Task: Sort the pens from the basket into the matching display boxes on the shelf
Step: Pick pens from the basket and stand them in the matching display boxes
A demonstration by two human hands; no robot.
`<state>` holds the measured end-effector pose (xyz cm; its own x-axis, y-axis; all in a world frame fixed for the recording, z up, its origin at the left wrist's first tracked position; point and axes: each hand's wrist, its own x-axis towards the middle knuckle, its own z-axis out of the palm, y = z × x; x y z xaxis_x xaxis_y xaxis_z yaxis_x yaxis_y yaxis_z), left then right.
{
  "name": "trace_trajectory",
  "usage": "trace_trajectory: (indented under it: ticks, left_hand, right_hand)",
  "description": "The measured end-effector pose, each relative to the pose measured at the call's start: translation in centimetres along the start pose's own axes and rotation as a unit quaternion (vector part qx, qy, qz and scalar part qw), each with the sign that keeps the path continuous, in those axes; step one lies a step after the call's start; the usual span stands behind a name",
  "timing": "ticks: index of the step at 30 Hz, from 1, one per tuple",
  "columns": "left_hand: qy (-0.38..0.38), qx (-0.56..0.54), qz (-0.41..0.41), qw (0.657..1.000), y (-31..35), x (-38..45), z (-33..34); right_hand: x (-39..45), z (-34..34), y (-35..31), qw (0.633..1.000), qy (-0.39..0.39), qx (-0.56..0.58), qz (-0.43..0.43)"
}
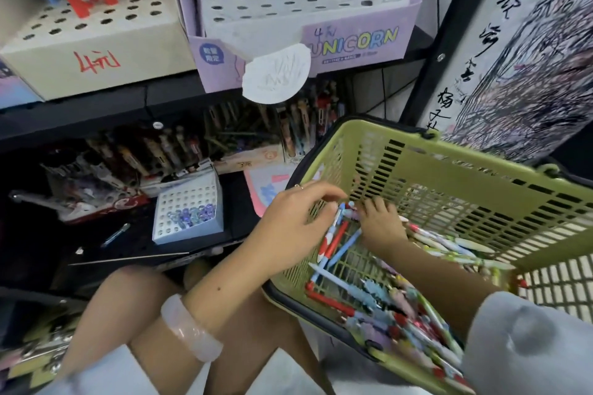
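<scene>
Below shelf (pixel 96 106), green basket (pixel 449 170)

Left hand (pixel 295 221): palm down, fingers curled, bracelet on wrist. Right hand (pixel 380 223): just beside, fingers spread downward.

One basket (pixel 449 170); two hands (pixel 288 224); two upper display boxes (pixel 96 51).

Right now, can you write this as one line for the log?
stage: picking pens | left hand: on basket edge | right hand: among pens | unicorn box: many free holes
</scene>
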<state>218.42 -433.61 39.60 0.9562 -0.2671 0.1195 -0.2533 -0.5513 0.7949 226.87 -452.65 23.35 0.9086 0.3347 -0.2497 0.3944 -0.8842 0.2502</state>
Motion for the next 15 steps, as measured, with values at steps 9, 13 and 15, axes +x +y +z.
trace_trajectory:
  ticks: [9,13,15]
  left_hand:
    - [0.006,-0.037,-0.012,0.999,0.1,-0.1,-0.1]
    - [0.004,-0.044,-0.011,0.999,0.2,-0.1,-0.1]
    - [0.004,-0.049,-0.016,0.999,0.2,-0.1,-0.2]
  right_hand:
    - [-1.3,0.9,0.3,0.989,-0.059,0.135,0.003]
    - [-1.8,-1.1,2.1,0.992,0.004,0.122,-0.011]
    - [-2.2,-2.3,3.0,0.99,0.015,0.139,0.0]
